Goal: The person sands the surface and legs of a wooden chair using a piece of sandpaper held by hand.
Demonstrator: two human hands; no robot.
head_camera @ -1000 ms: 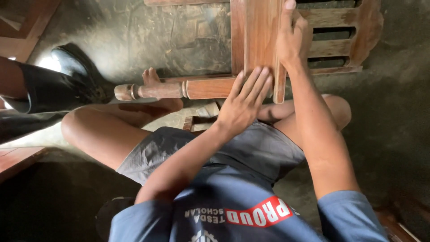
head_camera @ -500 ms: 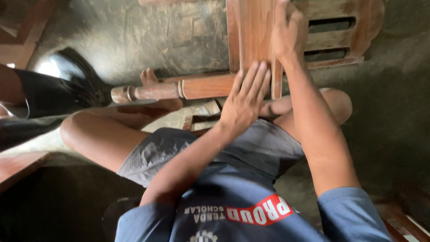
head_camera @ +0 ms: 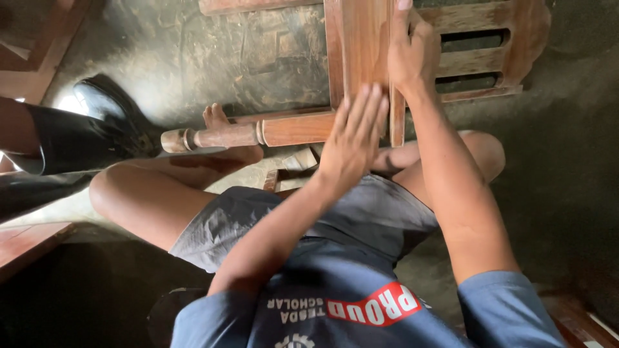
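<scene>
I sit on the floor with a brown wooden furniture piece (head_camera: 361,45) standing in front of my knees. Its upright flat panel joins a turned leg (head_camera: 245,134) that runs out to the left over my bare left leg. My left hand (head_camera: 351,138) lies flat on the panel's lower part, fingers straight and close together. I cannot tell whether anything is under the palm. My right hand (head_camera: 412,55) grips the panel's right edge higher up, fingers wrapped over it. Behind that hand is the slatted wooden part (head_camera: 490,61) of the same piece.
A shiny black boot (head_camera: 97,129) on another person's leg stands at the left, close to the turned leg's end. Red-brown wooden frames lie at the top left (head_camera: 29,71) and bottom left (head_camera: 26,241). The dusty concrete floor (head_camera: 213,51) spreads around.
My left hand has slid a little up the panel while staying flat. The right hand keeps its grip on the panel's edge.
</scene>
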